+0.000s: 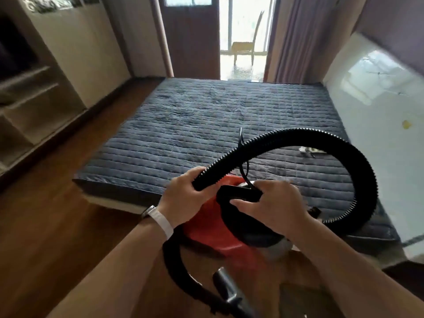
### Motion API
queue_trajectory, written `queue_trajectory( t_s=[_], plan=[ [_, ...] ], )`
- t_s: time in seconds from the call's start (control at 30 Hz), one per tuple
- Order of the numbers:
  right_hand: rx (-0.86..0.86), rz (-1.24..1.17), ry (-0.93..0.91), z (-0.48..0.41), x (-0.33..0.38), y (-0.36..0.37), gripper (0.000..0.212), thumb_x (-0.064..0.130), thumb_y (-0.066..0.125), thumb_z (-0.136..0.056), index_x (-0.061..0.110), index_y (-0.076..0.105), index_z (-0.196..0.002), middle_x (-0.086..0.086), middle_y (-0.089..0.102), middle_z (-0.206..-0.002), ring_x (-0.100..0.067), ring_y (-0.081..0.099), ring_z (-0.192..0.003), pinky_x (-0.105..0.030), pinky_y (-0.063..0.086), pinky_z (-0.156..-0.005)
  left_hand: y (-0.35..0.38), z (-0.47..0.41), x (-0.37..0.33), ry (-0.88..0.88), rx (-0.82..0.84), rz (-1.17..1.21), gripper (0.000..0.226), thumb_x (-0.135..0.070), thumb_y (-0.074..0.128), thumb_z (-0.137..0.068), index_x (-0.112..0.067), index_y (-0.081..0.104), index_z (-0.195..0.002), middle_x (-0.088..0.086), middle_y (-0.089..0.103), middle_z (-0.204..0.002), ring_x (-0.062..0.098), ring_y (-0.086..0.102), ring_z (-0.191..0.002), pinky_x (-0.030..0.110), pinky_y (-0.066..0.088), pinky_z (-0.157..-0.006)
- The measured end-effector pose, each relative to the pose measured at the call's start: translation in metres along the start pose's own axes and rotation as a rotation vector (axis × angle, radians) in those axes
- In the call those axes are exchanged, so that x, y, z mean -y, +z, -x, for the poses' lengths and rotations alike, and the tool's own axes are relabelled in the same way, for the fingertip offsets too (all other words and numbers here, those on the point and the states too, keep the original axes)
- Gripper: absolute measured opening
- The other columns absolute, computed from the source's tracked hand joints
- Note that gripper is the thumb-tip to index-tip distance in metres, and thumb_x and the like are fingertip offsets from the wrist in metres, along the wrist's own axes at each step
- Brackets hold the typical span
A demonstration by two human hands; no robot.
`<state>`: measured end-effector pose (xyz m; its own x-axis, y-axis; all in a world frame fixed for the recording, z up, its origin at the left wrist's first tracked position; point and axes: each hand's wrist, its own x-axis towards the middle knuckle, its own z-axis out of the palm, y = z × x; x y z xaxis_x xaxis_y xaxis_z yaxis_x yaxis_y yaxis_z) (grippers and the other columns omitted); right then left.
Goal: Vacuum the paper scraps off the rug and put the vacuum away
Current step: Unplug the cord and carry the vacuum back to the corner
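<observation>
red vacuum (206, 228) sits low in the middle, at the near edge of the rug (183, 125), over the wood floor (46, 226); whether it rests on that floor is unclear. left hand (181, 198), with a white band (161, 220) at the wrist, grips the black hose (321, 138) near one end. right hand (273, 203) curls round the black handle (238, 193) on top of the vacuum, and a thin cord (242, 157) loops up from under its fingers. the hose arcs high over the rug and comes down at the right. pale scraps (309, 151), blurred, lie on the rug's right side. a yellow bit (406, 125) lies on the white floor beside the rug. a metal tube (227, 288) shows at the bottom.
</observation>
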<state>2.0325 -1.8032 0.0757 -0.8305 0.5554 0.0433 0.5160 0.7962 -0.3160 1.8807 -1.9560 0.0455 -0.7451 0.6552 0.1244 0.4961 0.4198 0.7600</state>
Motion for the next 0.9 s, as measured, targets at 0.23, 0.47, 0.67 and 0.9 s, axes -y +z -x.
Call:
queue_trajectory(
  t_s=[0.23, 0.47, 0.67, 0.9],
  plan=[
    [0.088, 0.071, -0.191, -0.041, 0.122, 0.047, 0.063, 0.082, 0.054, -0.071, 0.034, 0.069, -0.109, 0.008, 0.074, -0.093, -0.016, 0.069, -0.095, -0.027, 0.048, -0.079, -0.108, 0.015, 0.095, -0.133, -0.158, -0.055, 0.03, -0.059, 0.072, -0.073, -0.032, 0.066, -0.087, -0.014, 0.066, -0.07, 0.002, 0.063, -0.069, 0.026, 0.051, -0.065],
    [0.152, 0.107, -0.288, -0.083, 0.274, 0.105, 0.066, 0.086, 0.049, -0.068, 0.042, 0.067, -0.113, 0.013, 0.074, -0.093, -0.011, 0.068, -0.091, -0.026, 0.053, -0.08, -0.237, 0.024, 0.208, -0.245, -0.28, -0.115, 0.043, -0.064, 0.069, -0.073, -0.022, 0.059, -0.071, -0.008, 0.061, -0.059, 0.003, 0.059, -0.058, 0.027, 0.044, -0.053],
    [0.155, 0.079, -0.349, -0.116, 0.391, 0.144, 0.063, 0.085, 0.051, -0.07, 0.042, 0.067, -0.113, 0.014, 0.074, -0.097, -0.011, 0.068, -0.094, -0.027, 0.052, -0.083, -0.332, 0.018, 0.282, -0.282, -0.371, -0.119, 0.048, -0.071, 0.062, -0.066, -0.023, 0.059, -0.069, -0.01, 0.061, -0.059, 0.003, 0.059, -0.057, 0.032, 0.05, -0.055],
    [0.181, 0.074, -0.462, -0.17, 0.486, 0.176, 0.059, 0.085, 0.05, -0.07, 0.039, 0.069, -0.102, 0.011, 0.071, -0.086, -0.012, 0.067, -0.087, -0.026, 0.039, -0.066, -0.406, 0.008, 0.345, -0.342, -0.454, -0.106, 0.046, -0.065, 0.065, -0.072, -0.02, 0.057, -0.066, -0.009, 0.056, -0.052, 0.006, 0.053, -0.048, 0.028, 0.043, -0.045]
  ],
)
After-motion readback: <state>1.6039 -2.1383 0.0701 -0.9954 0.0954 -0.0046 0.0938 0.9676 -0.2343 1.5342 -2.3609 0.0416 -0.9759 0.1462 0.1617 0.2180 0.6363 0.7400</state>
